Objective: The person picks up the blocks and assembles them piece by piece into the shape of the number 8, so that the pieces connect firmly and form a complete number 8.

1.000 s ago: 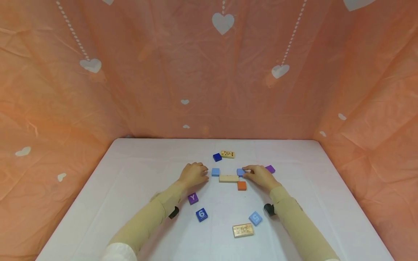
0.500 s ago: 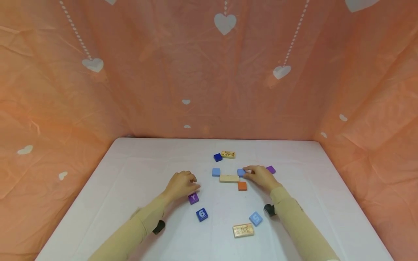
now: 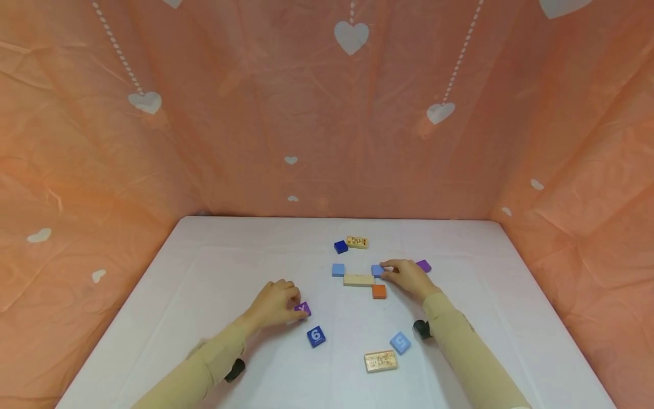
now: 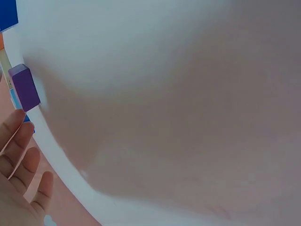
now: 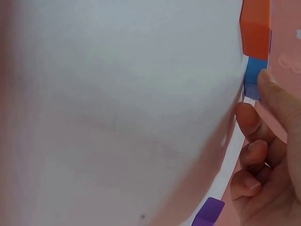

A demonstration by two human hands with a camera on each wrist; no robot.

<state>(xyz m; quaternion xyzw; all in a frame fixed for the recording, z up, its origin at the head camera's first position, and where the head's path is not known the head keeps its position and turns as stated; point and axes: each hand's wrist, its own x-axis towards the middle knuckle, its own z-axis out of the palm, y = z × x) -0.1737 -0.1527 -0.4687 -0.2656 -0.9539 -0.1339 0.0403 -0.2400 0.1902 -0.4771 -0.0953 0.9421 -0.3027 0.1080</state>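
Observation:
My left hand (image 3: 273, 305) is at a purple block marked Y (image 3: 303, 308), thumb on its near side and index finger at its far side. The left wrist view shows the fingertips right at the end of this purple block (image 4: 24, 87); the thumb is hidden there. With thumb and index finger, my right hand (image 3: 406, 275) pinches the right-hand light blue block (image 3: 377, 271). That block (image 5: 255, 77) sits beside the orange block (image 5: 256, 29) in the right wrist view. A plain wooden plank (image 3: 359, 280) lies between this light blue block and another light blue block (image 3: 338, 270).
Behind are a dark blue block (image 3: 340, 246) and a patterned wooden block (image 3: 357, 242). A purple block (image 3: 423, 265) lies beyond my right hand. Nearer are a blue block marked 6 (image 3: 315, 336), a light blue numbered block (image 3: 400, 342) and another wooden block (image 3: 380, 361) on the white table (image 3: 245, 244).
My left hand has moved left and nearer, away from the left light blue block, and its thumb and index finger have come around the purple Y block. My right hand has stayed put.

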